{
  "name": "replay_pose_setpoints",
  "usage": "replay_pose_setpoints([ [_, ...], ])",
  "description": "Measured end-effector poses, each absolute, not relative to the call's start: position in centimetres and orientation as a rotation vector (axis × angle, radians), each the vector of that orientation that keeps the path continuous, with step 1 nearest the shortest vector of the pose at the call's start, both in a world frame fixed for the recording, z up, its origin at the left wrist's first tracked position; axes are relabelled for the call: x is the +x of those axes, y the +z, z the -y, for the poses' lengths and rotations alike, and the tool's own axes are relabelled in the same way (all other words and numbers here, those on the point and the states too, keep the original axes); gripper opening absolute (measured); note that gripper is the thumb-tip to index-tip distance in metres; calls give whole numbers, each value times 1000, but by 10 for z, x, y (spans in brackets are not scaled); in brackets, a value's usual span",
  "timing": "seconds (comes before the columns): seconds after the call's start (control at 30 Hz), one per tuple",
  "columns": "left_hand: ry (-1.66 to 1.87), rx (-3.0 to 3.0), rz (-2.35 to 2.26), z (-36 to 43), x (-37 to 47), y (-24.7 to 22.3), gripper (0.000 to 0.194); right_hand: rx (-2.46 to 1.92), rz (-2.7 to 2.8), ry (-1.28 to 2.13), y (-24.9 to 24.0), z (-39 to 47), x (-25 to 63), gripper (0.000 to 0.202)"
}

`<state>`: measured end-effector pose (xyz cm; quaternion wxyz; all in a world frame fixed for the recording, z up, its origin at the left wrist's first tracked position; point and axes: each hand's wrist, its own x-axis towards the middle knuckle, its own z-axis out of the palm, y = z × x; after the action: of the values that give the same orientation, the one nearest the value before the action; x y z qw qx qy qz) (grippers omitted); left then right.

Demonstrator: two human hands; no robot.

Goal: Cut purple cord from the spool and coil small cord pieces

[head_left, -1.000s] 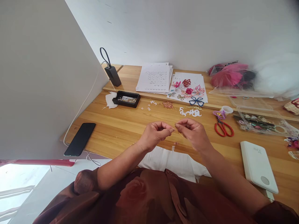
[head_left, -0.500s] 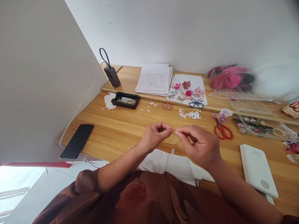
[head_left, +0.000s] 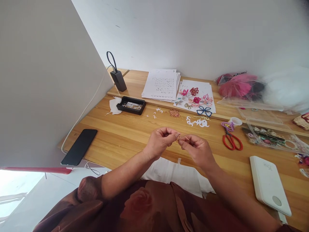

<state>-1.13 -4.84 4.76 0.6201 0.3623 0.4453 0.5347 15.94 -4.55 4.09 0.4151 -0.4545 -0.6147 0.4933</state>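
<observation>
Above the front of the table, my left hand (head_left: 159, 141) pinches a small copper-coloured wire piece (head_left: 179, 137) between thumb and forefinger. My right hand (head_left: 198, 149) is closed on the same piece from the other side, fingertips almost meeting those of the left. A thin wire end sticks out over the right fingers. The piece's exact shape is too small to make out. Beyond the hands lie a cluster of copper-coloured wire rings (head_left: 174, 113) and several white crescent-shaped cutouts (head_left: 204, 123).
Red-handled scissors (head_left: 232, 141), a white power bank (head_left: 269, 185) and a clear box of trinkets (head_left: 267, 137) are at the right. A black tray of beads (head_left: 132, 105) and a phone (head_left: 79, 146) lie left. Behind are perforated paper sheets (head_left: 159, 84) and wire flowers (head_left: 204, 111).
My right hand has turned and lowered slightly, its fingers more closed. More of the wire piece shows between the fingertips, with a wire end now pointing right. The view has shifted slightly.
</observation>
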Motion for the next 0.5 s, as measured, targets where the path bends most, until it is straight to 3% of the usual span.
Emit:
replay_pose_setpoints([
  [0.27,1213,939,-1111,48,-11,44,36,-1050,1956,419,73,70,164,11],
  [0.37,1164,1025,-1092,50,-12,45,31,-1062,1923,451,81,55,168,8],
  [0.5,1097,1050,-1015,52,-14,50,28,-1170,1714,816,76,29,171,11],
])
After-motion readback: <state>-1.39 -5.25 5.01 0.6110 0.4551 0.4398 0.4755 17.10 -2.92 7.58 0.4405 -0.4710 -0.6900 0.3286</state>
